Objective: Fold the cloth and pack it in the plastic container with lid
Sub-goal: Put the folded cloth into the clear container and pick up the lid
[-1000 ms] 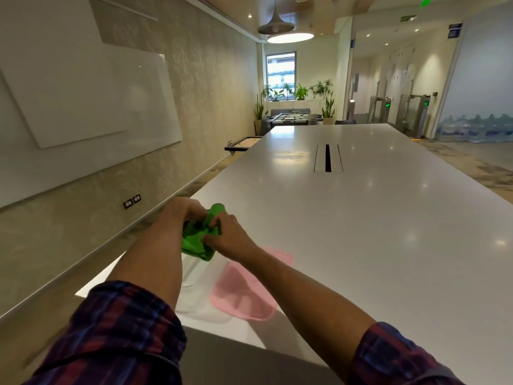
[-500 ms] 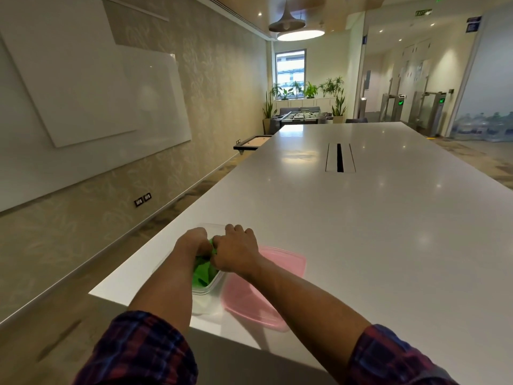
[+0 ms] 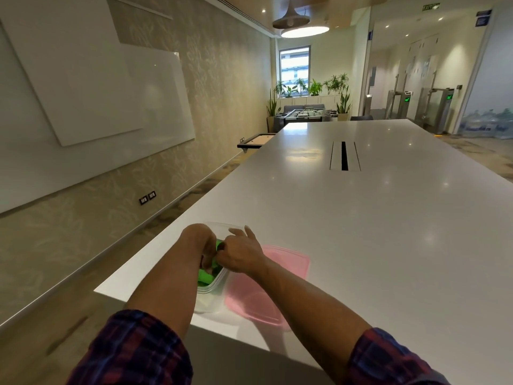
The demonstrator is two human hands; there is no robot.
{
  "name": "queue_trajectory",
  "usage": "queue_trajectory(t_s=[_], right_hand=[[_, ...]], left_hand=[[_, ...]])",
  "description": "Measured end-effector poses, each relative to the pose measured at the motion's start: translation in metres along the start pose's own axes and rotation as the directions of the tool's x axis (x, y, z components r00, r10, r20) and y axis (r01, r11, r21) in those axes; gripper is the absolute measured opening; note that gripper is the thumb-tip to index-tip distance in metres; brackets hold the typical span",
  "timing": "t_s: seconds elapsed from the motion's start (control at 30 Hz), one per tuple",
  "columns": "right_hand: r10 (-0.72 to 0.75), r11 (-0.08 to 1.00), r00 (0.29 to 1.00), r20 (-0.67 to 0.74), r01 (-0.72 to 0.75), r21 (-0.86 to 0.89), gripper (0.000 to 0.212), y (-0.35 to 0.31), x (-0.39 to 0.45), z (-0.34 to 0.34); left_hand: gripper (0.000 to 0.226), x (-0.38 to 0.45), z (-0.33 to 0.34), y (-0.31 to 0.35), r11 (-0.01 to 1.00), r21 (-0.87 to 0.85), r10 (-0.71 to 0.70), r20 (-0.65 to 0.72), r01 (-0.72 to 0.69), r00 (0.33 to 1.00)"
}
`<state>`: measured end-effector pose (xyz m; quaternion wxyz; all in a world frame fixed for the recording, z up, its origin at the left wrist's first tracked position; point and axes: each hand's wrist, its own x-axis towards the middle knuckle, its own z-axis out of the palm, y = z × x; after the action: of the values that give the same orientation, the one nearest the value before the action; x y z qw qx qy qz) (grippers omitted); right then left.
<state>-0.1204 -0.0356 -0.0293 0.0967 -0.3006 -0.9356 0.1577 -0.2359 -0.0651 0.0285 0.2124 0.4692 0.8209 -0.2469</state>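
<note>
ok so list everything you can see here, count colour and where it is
cloth: 1, green, inside the container, under both hands
container: 1, clear plastic, near left corner of the table
lid: 1, pink, flat on the table just right of the container
table: 1, white, long, runs away from the camera
cable slot: 1, black, mid table
whiteboards: 2, white, overlapping on the left wall
wall sockets: 2, black, low on the left wall
ceiling lamp: 1, lit, above the far end
plants: several, green, by the far window
sleeves: 2, dark plaid, bottom edge
left hand: 1, grip on the cloth
right hand: 1, touching the cloth
</note>
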Motion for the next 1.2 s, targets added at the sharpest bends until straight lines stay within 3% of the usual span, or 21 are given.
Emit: queue_trajectory(t_s=[0.13,0.23,0.3,0.37,0.43,0.5,0.57,0.67,0.8,0.97,1.1,1.2], right_hand=[[0.060,0.986,0.956,-0.287,-0.012,0.164,0.040,0.014,-0.005,-0.007],[0.190,0.956,0.927,-0.324,-0.101,0.274,0.037,0.035,-0.009,-0.014],[0.267,0.940,0.910,-0.318,-0.173,0.295,0.036,0.053,-0.014,-0.020],[0.330,0.932,0.893,-0.305,-0.256,0.257,0.038,0.072,-0.021,-0.025],[0.389,0.919,0.875,-0.287,-0.346,0.189,0.040,0.088,-0.028,-0.027],[0.443,0.896,0.852,-0.278,-0.433,0.099,0.039,0.102,-0.035,-0.025],[0.502,0.858,0.824,-0.264,-0.513,0.029,0.029,0.114,-0.043,-0.023],[0.593,0.797,0.769,-0.237,-0.603,0.036,0.009,0.128,-0.054,-0.022],[0.648,0.759,0.730,-0.217,-0.642,0.109,0.008,0.140,-0.063,-0.025],[0.643,0.765,0.735,-0.214,-0.612,0.199,0.018,0.152,-0.066,-0.025],[0.594,0.804,0.691,-0.412,-0.486,0.343,0.013,0.153,-0.069,-0.034],[0.553,0.828,0.614,-0.564,-0.330,0.453,0.010,0.146,-0.070,-0.047]], left_hand=[[0.045,0.004,0.014,0.007,0.996,0.063,-0.055,-0.009,0.055,0.998],[0.036,-0.004,0.001,0.012,0.992,0.124,-0.016,-0.062,0.024,0.998],[0.028,-0.010,-0.013,0.016,0.994,0.108,0.039,-0.234,-0.014,0.971],[0.030,-0.016,-0.024,0.024,0.990,0.127,0.112,-0.495,-0.056,0.861],[0.027,-0.016,-0.030,0.038,0.979,0.140,0.202,-0.649,-0.146,0.733],[0.017,-0.016,-0.030,0.056,0.954,0.101,0.269,-0.704,-0.282,0.658],[0.018,-0.012,-0.025,0.075,0.913,0.029,0.303,-0.714,-0.406,0.632],[0.024,-0.004,-0.012,0.098,0.858,-0.117,0.306,-0.664,-0.499,0.682],[0.023,0.008,0.005,0.114,0.808,-0.349,0.294,-0.459,-0.474,0.838],[0.048,0.015,0.017,0.120,0.754,-0.525,0.285,-0.280,-0.395,0.917],[0.076,0.013,0.018,0.119,0.701,-0.567,0.265,-0.356,-0.433,0.896],[0.078,0.005,0.006,0.121,0.574,-0.616,0.233,-0.509,-0.540,0.828]])
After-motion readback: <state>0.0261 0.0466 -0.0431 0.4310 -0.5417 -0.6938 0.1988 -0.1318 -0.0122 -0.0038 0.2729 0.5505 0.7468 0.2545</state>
